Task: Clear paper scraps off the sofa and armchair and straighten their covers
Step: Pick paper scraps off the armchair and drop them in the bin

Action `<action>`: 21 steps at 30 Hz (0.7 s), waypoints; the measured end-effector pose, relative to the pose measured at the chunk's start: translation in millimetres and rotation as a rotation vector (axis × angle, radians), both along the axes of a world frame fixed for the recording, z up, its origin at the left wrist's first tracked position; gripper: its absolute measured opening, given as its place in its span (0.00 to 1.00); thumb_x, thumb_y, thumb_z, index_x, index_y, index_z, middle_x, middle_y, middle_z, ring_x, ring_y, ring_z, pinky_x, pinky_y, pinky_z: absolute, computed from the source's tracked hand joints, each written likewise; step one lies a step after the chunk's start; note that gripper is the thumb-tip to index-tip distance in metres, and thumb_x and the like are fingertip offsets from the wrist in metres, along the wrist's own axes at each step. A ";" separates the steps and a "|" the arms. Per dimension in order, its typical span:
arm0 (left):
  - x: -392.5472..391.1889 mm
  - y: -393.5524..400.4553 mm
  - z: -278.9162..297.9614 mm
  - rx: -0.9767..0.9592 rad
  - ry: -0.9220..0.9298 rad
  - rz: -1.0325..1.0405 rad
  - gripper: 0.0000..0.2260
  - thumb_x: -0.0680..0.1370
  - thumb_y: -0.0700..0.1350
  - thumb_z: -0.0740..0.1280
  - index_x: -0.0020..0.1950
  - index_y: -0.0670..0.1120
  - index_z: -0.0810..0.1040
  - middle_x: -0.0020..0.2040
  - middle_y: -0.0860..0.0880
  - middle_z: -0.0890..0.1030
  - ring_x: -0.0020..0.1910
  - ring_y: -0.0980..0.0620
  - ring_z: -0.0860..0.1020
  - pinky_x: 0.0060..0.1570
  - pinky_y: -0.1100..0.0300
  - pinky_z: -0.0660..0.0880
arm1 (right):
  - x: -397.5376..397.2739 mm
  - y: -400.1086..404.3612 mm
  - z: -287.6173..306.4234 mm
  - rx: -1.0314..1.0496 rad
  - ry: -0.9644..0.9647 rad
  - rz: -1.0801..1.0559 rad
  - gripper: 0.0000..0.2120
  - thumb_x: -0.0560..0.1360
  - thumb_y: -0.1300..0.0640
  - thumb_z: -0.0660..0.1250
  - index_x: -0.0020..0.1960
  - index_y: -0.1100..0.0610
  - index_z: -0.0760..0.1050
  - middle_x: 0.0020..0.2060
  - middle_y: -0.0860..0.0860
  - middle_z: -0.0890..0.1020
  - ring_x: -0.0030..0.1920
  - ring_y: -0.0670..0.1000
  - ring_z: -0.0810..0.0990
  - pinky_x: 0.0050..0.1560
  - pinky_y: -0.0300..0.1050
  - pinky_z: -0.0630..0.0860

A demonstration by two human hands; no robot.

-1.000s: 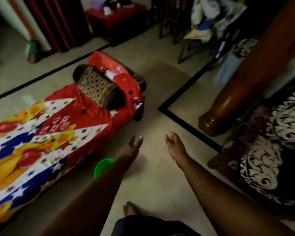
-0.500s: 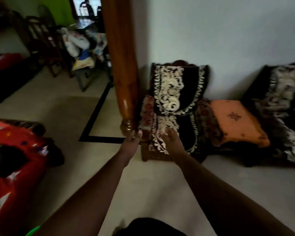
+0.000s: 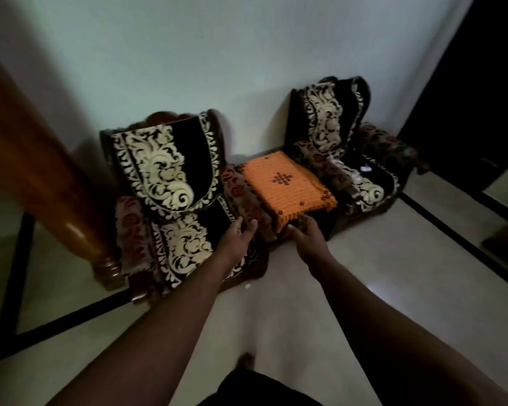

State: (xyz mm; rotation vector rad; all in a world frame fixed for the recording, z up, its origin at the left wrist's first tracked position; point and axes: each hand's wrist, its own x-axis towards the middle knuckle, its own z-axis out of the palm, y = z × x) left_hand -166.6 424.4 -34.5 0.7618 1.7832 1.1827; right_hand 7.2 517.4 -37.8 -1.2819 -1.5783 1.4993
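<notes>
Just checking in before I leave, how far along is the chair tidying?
Nothing looks done yet. Both hands, left and right, reach out empty. White paper scraps lie on the right black floral-covered armchair; another white scrap lies on the floor. No cover is being handled yet.

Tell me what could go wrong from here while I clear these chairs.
1. Dim light: the white scraps on the right chair's seat blend into its cream pattern, so some may be missed.
2. A small white scrap on the floor by the left chair could be overlooked.
3. The orange stool sits between the chairs, close to the right hand; it may get bumped.
</notes>
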 end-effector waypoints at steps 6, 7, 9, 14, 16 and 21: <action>-1.9 108.1 -4.0 -0.016 -0.023 -0.197 0.36 0.80 0.62 0.62 0.82 0.46 0.56 0.79 0.46 0.63 0.76 0.48 0.65 0.60 0.66 0.69 | 11.0 67.6 0.1 0.000 -0.117 -0.171 0.28 0.79 0.49 0.69 0.76 0.54 0.65 0.68 0.52 0.74 0.67 0.51 0.73 0.60 0.46 0.73; -1.8 123.3 -3.9 -0.023 -0.031 -0.221 0.40 0.77 0.67 0.62 0.82 0.46 0.56 0.78 0.47 0.64 0.75 0.47 0.67 0.56 0.67 0.71 | 13.6 78.9 0.1 0.005 -0.120 -0.193 0.29 0.79 0.49 0.69 0.76 0.54 0.65 0.70 0.52 0.73 0.69 0.51 0.72 0.62 0.46 0.73; -1.0 150.6 -3.8 -0.047 0.010 -0.272 0.52 0.67 0.77 0.62 0.81 0.47 0.57 0.79 0.46 0.63 0.75 0.46 0.67 0.66 0.56 0.72 | 19.7 98.0 2.0 0.011 -0.113 -0.243 0.29 0.79 0.49 0.69 0.76 0.55 0.64 0.71 0.53 0.72 0.69 0.51 0.72 0.61 0.45 0.73; 20.0 220.2 -7.2 -0.113 0.068 -0.393 0.40 0.77 0.69 0.60 0.82 0.48 0.56 0.81 0.46 0.59 0.78 0.45 0.62 0.74 0.49 0.63 | 45.7 142.6 -2.7 0.005 -0.126 -0.348 0.28 0.79 0.48 0.70 0.75 0.54 0.67 0.71 0.54 0.73 0.70 0.52 0.71 0.69 0.55 0.73; 34.9 246.4 -6.8 -0.123 0.083 -0.434 0.44 0.72 0.72 0.60 0.82 0.49 0.56 0.81 0.47 0.58 0.78 0.45 0.61 0.75 0.46 0.63 | 59.4 164.7 -7.3 -0.003 -0.121 -0.382 0.28 0.78 0.48 0.70 0.75 0.54 0.67 0.71 0.53 0.73 0.70 0.51 0.71 0.70 0.56 0.72; 73.4 319.3 -7.8 -0.135 0.119 -0.478 0.42 0.74 0.73 0.59 0.82 0.53 0.55 0.81 0.52 0.57 0.78 0.45 0.63 0.71 0.40 0.68 | 94.4 232.0 -16.2 -0.005 -0.076 -0.417 0.27 0.79 0.50 0.70 0.74 0.56 0.67 0.70 0.54 0.73 0.65 0.47 0.71 0.69 0.52 0.72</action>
